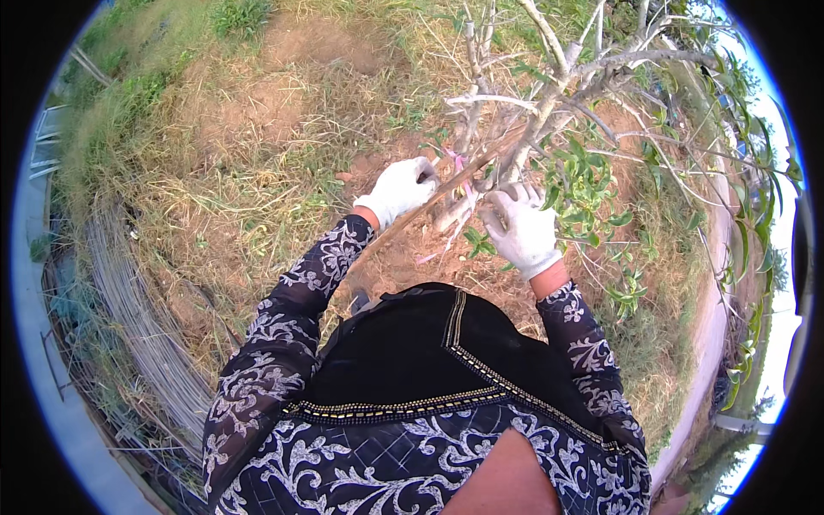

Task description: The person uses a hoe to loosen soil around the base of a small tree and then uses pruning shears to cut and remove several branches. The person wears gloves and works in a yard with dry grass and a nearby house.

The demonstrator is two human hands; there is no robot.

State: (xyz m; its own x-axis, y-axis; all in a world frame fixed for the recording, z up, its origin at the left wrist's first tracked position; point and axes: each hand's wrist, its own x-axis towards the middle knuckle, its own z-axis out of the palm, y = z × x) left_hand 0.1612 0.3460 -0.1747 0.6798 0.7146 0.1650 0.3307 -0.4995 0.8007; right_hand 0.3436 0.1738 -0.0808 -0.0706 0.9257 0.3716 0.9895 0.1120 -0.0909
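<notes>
My left hand point(400, 188), in a white glove, is curled just left of a slanting wooden stick point(421, 209). Whether it pinches anything is not clear. My right hand point(524, 226), gloved the same way, has bent fingers close to the base of a small tree point(515, 158); its fingertips are partly hidden, so its hold cannot be told. Between the two hands, a pink ribbon point(466, 187) runs around the stick near the trunk. Its loose tail hangs down toward the soil.
Bare, pruned branches point(553, 38) spread above and to the right, with green leaves point(582, 187) beside my right hand. Dry grass point(212, 187) and reddish soil point(309, 45) cover the ground. A bundle of long thin canes point(138, 309) lies at left. A pale path point(705, 360) curves along the right.
</notes>
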